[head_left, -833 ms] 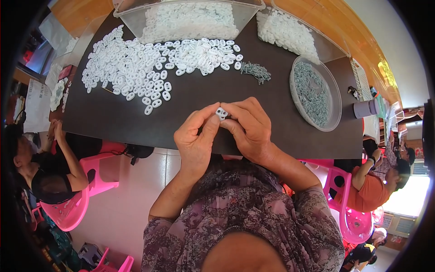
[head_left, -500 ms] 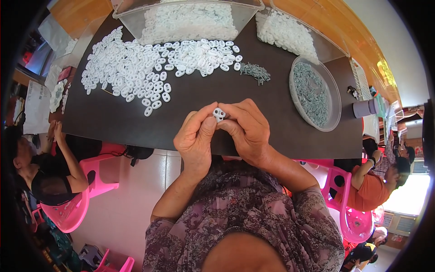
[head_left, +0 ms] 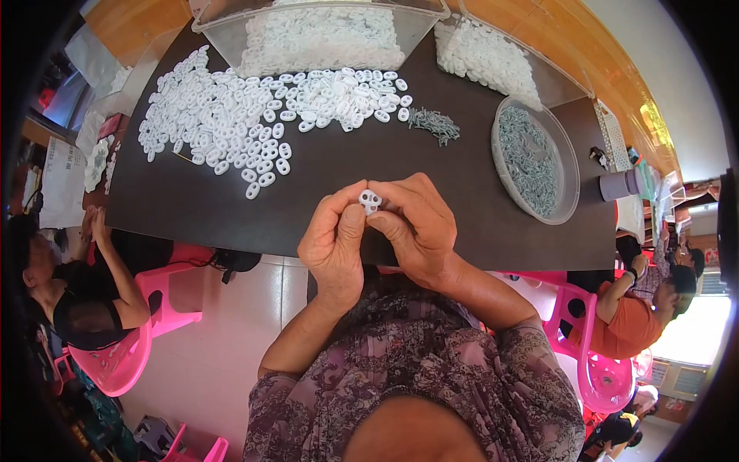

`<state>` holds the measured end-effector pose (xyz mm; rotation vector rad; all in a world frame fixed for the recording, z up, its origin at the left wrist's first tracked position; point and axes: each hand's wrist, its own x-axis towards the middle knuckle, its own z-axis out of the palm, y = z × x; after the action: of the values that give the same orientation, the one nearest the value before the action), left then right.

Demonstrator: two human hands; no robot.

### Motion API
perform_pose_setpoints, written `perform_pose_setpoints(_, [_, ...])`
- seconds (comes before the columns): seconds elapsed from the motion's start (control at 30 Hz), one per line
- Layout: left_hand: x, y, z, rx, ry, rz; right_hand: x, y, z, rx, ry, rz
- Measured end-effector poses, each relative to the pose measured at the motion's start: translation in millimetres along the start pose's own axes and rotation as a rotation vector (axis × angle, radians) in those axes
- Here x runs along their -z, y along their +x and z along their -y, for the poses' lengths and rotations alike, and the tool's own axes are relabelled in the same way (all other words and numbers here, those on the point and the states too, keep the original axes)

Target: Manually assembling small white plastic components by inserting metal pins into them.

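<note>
A small white plastic piece with holes [head_left: 370,198] is pinched between both sets of fingertips, above the near part of the dark table [head_left: 493,235]. My left hand [head_left: 334,245] grips it from the left, with thumb and index finger closed on it. From the right, my right hand [head_left: 419,231] closes its thumb and index finger on the same piece. The fingers cover part of its edges. Beyond my hands lies a loose heap of white oval two-hole pieces [head_left: 208,115], with a second cluster [head_left: 339,96] to its right.
A small pile of grey screws [head_left: 435,125] lies right of the clusters. More screws fill a clear round tray [head_left: 573,165]. Clear bins [head_left: 419,35] of white pieces stand at the back. A grey cylinder [head_left: 620,185] is at the right edge. Seated people flank the table.
The white piece has tilted a little and shifted slightly downward between my fingertips. Both hands keep their hold. The heaps and the tray stay as they were.
</note>
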<state>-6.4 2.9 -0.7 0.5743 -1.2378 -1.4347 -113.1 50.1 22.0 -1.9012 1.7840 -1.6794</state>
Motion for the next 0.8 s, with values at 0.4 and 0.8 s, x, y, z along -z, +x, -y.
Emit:
perform_pose_setpoints(0.4, [7.6, 0.3, -5.8, 0.088, -0.034, 0.03, 0.6, -1.9, 4.1, -0.165, 0.128, 0.011])
perform_pose_setpoints(0.8, [3.9, -5.3, 2.2, -0.012, -0.029, -0.029, -2.2, -1.3, 2.9, -0.007, -0.007, 0.018])
